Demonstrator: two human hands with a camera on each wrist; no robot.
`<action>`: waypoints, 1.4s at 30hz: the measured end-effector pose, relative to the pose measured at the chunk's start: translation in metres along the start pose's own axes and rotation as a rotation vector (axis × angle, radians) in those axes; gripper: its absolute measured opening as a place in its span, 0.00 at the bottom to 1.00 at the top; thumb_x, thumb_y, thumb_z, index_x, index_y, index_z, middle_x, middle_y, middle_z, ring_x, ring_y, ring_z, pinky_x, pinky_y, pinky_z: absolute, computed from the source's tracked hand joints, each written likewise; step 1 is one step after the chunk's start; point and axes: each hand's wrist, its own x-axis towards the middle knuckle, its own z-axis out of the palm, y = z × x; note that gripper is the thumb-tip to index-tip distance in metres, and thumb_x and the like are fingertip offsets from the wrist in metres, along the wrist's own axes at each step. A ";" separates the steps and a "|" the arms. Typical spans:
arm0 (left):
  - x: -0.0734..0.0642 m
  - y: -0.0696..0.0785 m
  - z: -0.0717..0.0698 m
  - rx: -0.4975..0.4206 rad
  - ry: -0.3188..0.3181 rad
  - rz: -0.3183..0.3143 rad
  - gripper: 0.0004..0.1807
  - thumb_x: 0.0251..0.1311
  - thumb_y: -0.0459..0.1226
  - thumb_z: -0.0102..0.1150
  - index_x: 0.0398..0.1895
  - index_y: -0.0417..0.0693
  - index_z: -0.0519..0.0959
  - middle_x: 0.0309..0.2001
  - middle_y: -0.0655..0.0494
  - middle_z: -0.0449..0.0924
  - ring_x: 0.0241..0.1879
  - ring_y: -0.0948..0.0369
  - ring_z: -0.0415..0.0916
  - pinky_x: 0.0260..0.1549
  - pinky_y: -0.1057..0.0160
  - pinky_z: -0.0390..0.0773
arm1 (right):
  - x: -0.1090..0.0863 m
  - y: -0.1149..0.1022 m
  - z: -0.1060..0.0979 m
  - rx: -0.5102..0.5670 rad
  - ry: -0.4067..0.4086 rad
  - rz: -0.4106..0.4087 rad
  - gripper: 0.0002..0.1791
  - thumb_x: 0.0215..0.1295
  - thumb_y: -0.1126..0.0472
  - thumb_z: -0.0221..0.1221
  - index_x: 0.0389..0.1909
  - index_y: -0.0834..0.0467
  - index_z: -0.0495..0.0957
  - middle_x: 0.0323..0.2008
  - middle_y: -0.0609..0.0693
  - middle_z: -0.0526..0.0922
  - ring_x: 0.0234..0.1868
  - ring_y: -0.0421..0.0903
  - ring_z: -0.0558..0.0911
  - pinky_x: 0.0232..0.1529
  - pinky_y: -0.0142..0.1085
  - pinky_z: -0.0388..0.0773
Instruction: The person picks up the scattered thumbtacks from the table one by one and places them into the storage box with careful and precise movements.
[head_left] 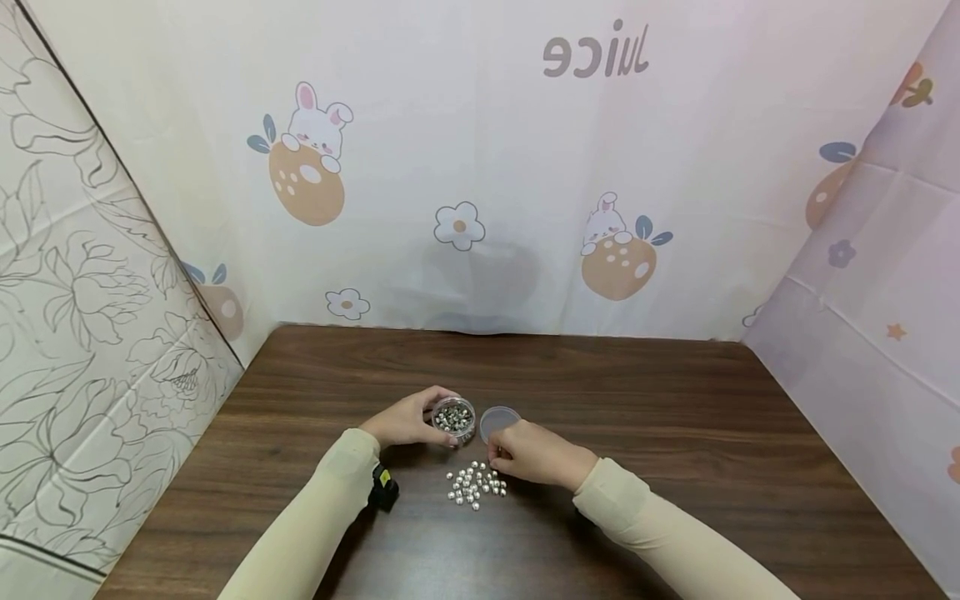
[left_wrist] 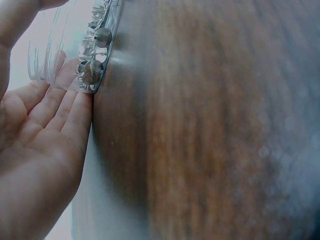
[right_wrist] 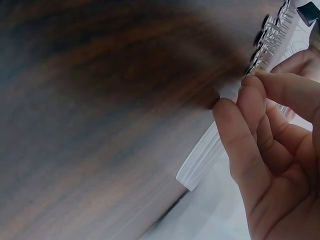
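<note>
With my left hand (head_left: 408, 418) I hold a clear round jar (head_left: 454, 418) from its left side, the thumb on the near side and the other fingers on the far side. The fingers are spread only as wide as the jar. Many small shiny metal pieces are inside it, and in the left wrist view some of them lie at its bottom, close to the bench (head_left: 675, 408).

My right hand (head_left: 536, 452) is low over the bench, with the fingers bent and the tips of thumb and forefinger brought together. Whether some small piece is between these tips, I cannot tell. Just beside these fingers, toward me and to the left, a loose group of silver studs (head_left: 472, 483) lies scattered on the bench. A round translucent lid (head_left: 497, 419) is just to the right of the jar, partly covered by my right hand.

Both my arms wear pale sleeves (head_left: 307, 525). Behind the bench hangs a white curtain (head_left: 480, 125) with rabbits, fruits and flowers.
</note>
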 end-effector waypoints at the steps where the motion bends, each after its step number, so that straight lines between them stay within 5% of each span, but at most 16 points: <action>1: 0.000 -0.001 0.000 0.001 0.003 -0.001 0.37 0.54 0.34 0.75 0.67 0.47 0.69 0.58 0.49 0.76 0.55 0.53 0.77 0.58 0.48 0.73 | 0.000 0.000 0.000 -0.002 0.001 0.001 0.08 0.65 0.67 0.64 0.27 0.54 0.80 0.20 0.36 0.73 0.21 0.30 0.69 0.24 0.27 0.70; 21: 0.000 0.002 -0.002 -0.001 -0.009 -0.007 0.37 0.53 0.37 0.76 0.66 0.50 0.70 0.60 0.52 0.75 0.56 0.56 0.76 0.56 0.54 0.75 | 0.003 0.001 -0.003 0.044 0.000 -0.005 0.08 0.69 0.67 0.61 0.30 0.54 0.78 0.22 0.37 0.74 0.21 0.30 0.68 0.24 0.27 0.71; 42: 0.000 0.001 -0.002 -0.019 -0.020 -0.002 0.37 0.55 0.35 0.75 0.68 0.48 0.69 0.58 0.51 0.78 0.53 0.54 0.77 0.53 0.53 0.76 | 0.022 -0.005 -0.015 0.129 0.140 0.024 0.02 0.71 0.65 0.60 0.37 0.57 0.80 0.22 0.39 0.77 0.19 0.33 0.71 0.23 0.30 0.73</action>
